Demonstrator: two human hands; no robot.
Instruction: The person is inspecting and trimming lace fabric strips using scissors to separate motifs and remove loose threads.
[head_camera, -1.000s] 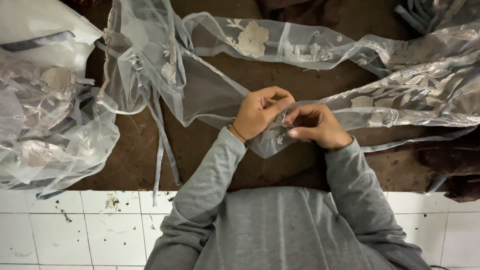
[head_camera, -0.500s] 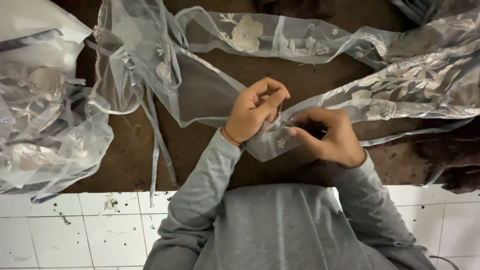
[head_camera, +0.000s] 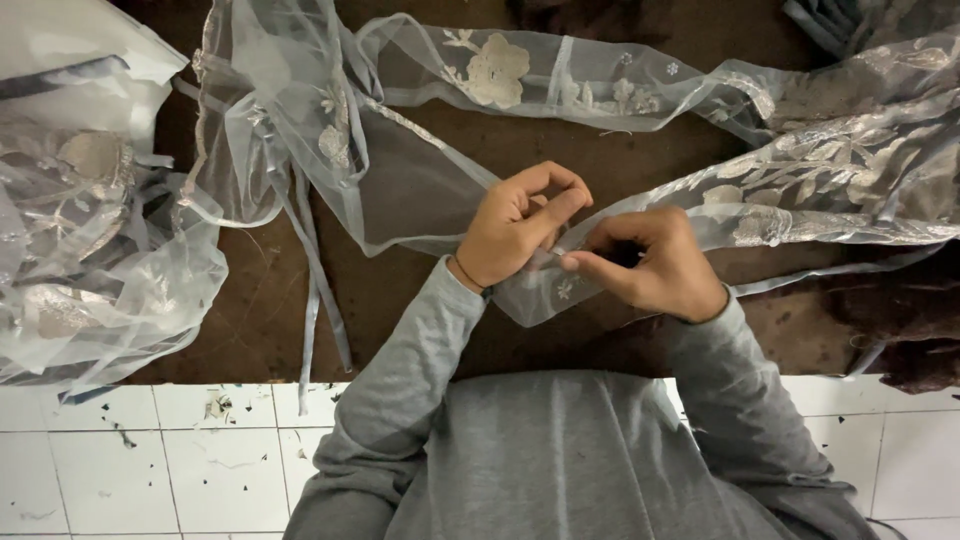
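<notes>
Sheer embroidered fabric (head_camera: 440, 195) pinched between left hand (head_camera: 515, 225) and right hand (head_camera: 650, 262).

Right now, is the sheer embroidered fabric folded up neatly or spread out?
Spread out loosely, not folded: the sheer embroidered fabric trails crumpled across the brown table, its near edge pinched between left hand and right hand.

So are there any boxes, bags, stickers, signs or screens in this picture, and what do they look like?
No labels, signs or screens show.
Clear plastic bag: far left, lying partly on the brown table, crumpled, see-through, stuffed with pale embroidered fabric.
Both hands, the left hand and right hand, pinch the sheer embroidered fabric in the middle, not the bag.
</notes>
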